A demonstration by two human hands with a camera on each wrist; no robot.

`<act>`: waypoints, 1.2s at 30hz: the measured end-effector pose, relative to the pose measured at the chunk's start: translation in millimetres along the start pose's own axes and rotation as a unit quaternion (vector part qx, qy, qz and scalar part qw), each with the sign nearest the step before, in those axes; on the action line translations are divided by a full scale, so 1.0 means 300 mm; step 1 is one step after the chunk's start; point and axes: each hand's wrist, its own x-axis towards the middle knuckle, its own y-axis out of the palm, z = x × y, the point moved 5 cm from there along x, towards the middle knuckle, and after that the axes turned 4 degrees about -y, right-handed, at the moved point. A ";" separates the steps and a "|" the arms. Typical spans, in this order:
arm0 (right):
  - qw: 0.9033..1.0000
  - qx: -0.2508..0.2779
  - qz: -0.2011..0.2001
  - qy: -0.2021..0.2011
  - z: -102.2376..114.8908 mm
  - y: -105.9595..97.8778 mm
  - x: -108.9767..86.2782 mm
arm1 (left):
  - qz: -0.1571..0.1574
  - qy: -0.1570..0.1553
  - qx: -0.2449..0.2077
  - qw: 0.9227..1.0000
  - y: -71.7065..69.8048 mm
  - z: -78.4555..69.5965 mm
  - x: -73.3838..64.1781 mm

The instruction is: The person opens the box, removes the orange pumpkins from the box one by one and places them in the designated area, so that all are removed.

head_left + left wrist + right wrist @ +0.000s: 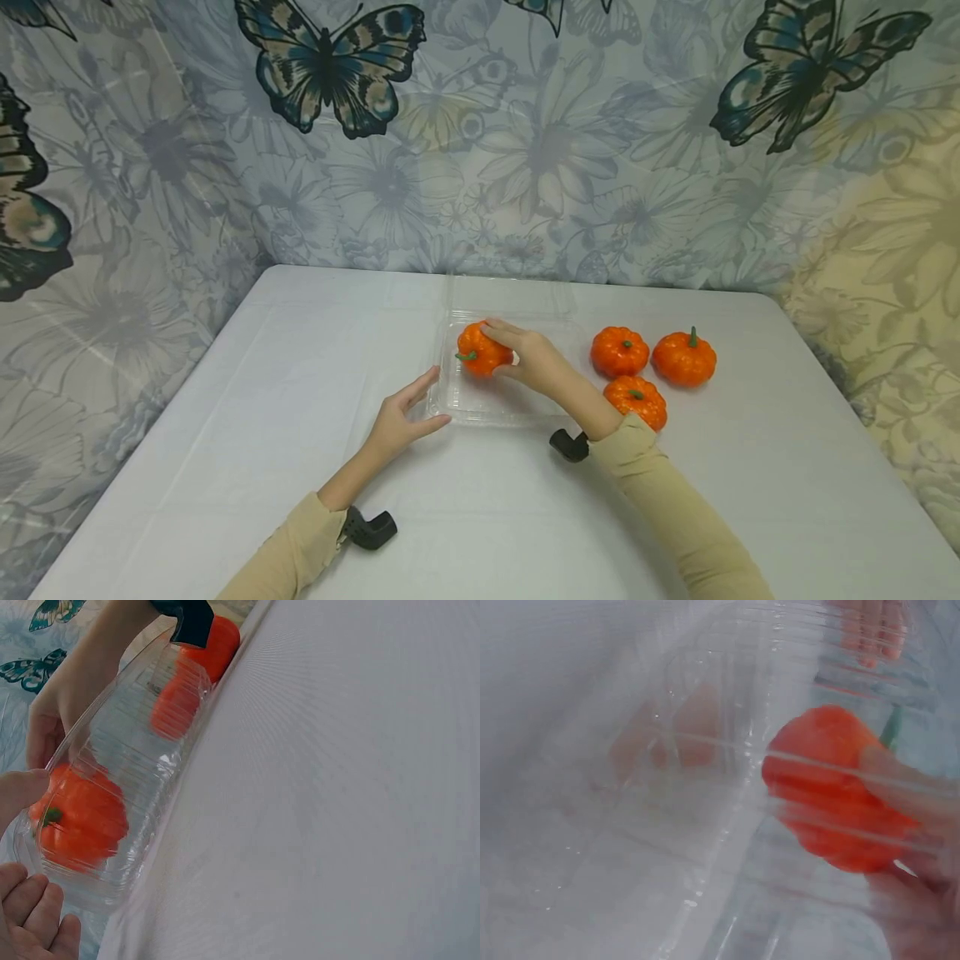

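Note:
My right hand (536, 360) grips a small orange pumpkin (474, 343) with a green stem, inside the left part of a clear plastic container (487, 414). The stem points left. In the right wrist view, fingers and thumb hold this pumpkin (832, 787) behind the clear plastic wall. My left hand (397, 427) is at the container's left front corner, thumb and fingers spread apart. Its thumb (22, 789) is at the rim in the left wrist view; whether it touches is unclear. The container's hinged lid (510, 296) lies back, away from me.
Right of the container sit three more orange pumpkins: one (618, 352) at the back, one (684, 360) farther right, and one (637, 400) in front, partly behind my right forearm. A white cloth covers the table (300, 358). Butterfly-patterned fabric (525, 167) rises behind it.

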 end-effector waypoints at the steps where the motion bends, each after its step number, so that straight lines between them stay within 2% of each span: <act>1: 1.000 0.006 -0.004 0.002 -0.001 -0.002 -0.004 | 0.000 0.000 -0.001 1.000 0.000 -0.001 0.000; 12: 0.992 0.104 -0.049 0.044 -0.010 -0.014 -0.041 | 0.006 0.001 -0.004 1.000 0.000 0.001 0.003; 23: 0.991 0.101 -0.078 0.032 0.000 -0.047 -0.119 | 0.001 -0.003 -0.003 1.000 -0.002 0.001 0.003; 28: 0.986 0.132 -0.096 0.027 -0.009 -0.061 -0.152 | 0.001 -0.008 0.002 1.000 0.000 0.001 0.003; 36: 0.980 0.140 -0.141 0.027 -0.007 -0.086 -0.193 | -0.003 -0.010 0.010 1.000 0.000 0.000 0.002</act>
